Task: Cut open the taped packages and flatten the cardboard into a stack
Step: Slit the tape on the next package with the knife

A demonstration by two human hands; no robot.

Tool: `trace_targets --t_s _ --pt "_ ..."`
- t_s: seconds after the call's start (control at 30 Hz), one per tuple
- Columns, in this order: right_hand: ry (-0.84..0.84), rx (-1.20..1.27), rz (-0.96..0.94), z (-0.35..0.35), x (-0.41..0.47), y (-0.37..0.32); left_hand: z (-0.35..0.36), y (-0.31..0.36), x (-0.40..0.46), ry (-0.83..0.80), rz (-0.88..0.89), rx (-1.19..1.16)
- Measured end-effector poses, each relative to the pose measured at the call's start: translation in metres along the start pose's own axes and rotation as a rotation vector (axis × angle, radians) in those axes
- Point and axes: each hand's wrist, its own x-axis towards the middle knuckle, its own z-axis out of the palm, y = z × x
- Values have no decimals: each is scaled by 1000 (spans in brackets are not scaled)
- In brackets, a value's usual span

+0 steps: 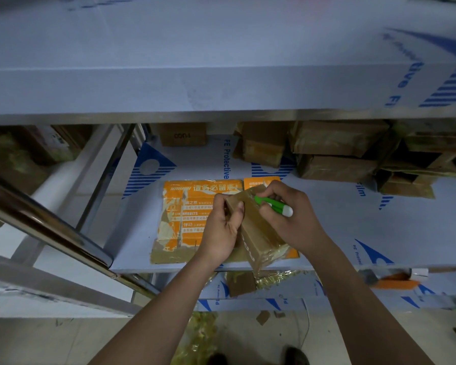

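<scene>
Head view: left hand [223,227] grips a taped box [258,233] above flattened orange cardboard [179,219] on the shelf [379,233], while right hand [290,219] is closed around a green cutter [274,205] at the box's far end.

"PE Protective" on shelf film [226,159]; "RABBITS" on orange flattened cardboard [179,219]
</scene>
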Motion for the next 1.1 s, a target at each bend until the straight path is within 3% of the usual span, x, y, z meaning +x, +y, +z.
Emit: trace_targets --t_s 0.53,1.1 --pt "-81 -20 68 -18 -24 -6 2 1 1 -11 -13 98" --pt "-7 -98 87 -24 -72 -13 6 4 -1 -12 -51 172"
